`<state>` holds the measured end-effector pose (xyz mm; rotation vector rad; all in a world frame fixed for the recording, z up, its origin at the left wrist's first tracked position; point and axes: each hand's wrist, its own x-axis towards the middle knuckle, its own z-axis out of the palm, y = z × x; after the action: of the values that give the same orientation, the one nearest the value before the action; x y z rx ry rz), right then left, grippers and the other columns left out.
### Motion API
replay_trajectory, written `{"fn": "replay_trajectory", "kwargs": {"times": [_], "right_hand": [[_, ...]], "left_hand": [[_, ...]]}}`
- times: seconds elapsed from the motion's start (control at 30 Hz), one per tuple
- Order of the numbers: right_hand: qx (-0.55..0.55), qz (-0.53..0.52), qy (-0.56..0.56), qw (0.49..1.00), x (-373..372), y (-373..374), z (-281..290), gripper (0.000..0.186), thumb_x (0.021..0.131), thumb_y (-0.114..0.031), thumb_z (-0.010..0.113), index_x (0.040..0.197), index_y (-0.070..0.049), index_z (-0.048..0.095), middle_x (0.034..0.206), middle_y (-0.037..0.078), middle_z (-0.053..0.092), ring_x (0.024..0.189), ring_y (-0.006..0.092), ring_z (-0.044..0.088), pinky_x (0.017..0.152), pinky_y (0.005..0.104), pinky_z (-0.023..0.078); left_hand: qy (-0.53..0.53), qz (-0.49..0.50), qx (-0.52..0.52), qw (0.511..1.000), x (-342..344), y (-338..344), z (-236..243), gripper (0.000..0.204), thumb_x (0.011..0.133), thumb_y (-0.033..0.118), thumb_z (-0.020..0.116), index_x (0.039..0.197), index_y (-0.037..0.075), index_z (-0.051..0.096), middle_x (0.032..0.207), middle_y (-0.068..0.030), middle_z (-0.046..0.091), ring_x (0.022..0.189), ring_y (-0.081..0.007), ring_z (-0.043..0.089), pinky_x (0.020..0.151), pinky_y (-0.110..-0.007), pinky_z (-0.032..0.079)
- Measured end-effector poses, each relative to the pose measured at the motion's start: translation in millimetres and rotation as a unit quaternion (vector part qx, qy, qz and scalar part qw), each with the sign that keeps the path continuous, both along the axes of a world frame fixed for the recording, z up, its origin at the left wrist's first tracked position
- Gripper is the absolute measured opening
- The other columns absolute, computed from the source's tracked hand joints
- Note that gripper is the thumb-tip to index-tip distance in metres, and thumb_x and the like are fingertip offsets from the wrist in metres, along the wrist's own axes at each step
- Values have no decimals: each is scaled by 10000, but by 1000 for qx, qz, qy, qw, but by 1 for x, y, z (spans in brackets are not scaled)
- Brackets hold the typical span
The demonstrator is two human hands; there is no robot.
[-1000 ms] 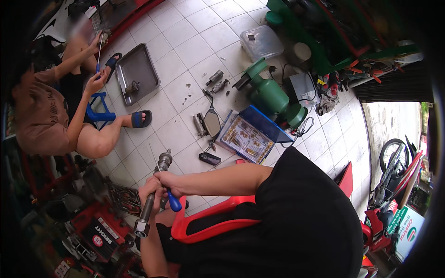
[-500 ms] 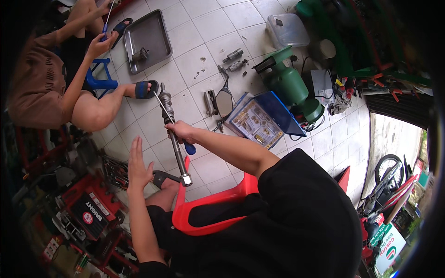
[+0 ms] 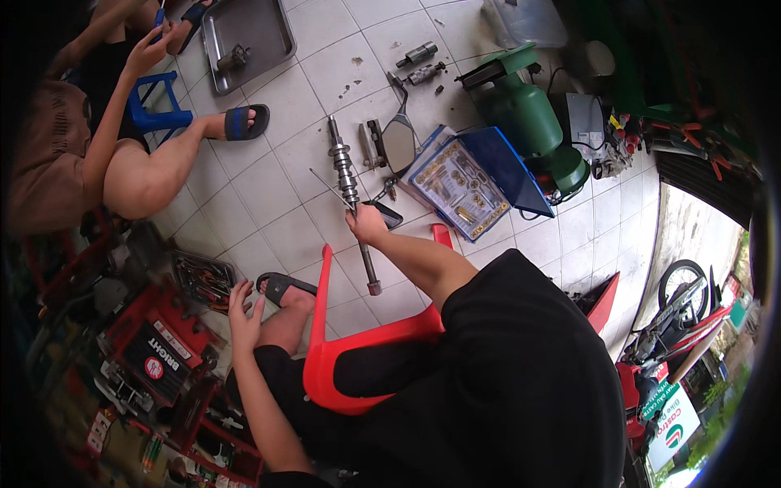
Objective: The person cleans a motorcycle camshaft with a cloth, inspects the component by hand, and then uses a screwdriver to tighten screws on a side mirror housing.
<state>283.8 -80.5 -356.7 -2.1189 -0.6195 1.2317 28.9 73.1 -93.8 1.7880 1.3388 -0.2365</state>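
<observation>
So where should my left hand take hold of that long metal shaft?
Probably the plain slim stretch of the shaft, between your right hand and the thicker near end. Come from the left, where your left hand is open. The far part looks worse: stepped rings make it uneven, and a thin metal rod slants beside it.

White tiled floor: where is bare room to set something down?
White tiles lie bare between the lower blue-strapped black sandal and the ridged steel shaft. Crowded: around the open blue case, between the grey oval mirror and green metal machine.
</observation>
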Motion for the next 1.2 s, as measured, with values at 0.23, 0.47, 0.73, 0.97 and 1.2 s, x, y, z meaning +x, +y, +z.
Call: {"fn": "replay_trajectory", "kwargs": {"times": [0.23,0.47,0.73,0.97,1.2], "right_hand": [[44,-77,-19,996,32,-6,17,425,901,-352,603,760,49,604,685,271,616,688,452,623,652,506,491],[49,-196,-151,968,138,32,12,433,906,-364,594,804,55,629,722,280,636,736,463,636,687,518,492],[-31,-251,-205,946,252,73,4,493,906,-404,553,785,61,667,774,300,651,802,462,657,753,505,513],[-97,-262,-177,944,310,153,-6,484,926,-393,536,914,60,706,966,288,682,965,419,664,881,462,518],[-136,-288,-69,946,286,186,-13,503,900,-412,570,1050,54,688,1119,267,665,1078,379,645,939,430,510]], "left_hand": [[-10,39,-71,997,-9,-3,-8,396,909,140,672,1282,47,578,1322,-66,532,1123,-197,592,875,-323,505],[-25,63,-90,994,-6,-2,-9,375,921,129,659,1278,49,579,1267,-52,553,1101,-185,598,863,-308,504],[-36,56,-87,994,-11,1,-16,411,929,157,662,1293,-2,556,1227,-77,574,1029,-178,621,880,-299,491],[-27,86,-136,987,-3,0,-19,411,924,141,672,1291,-4,554,1229,-60,581,1029,-158,614,856,-288,495],[-51,111,-154,980,-5,-4,-19,417,921,117,666,1304,0,552,1254,-69,568,1052,-156,592,871,-285,491]]}}
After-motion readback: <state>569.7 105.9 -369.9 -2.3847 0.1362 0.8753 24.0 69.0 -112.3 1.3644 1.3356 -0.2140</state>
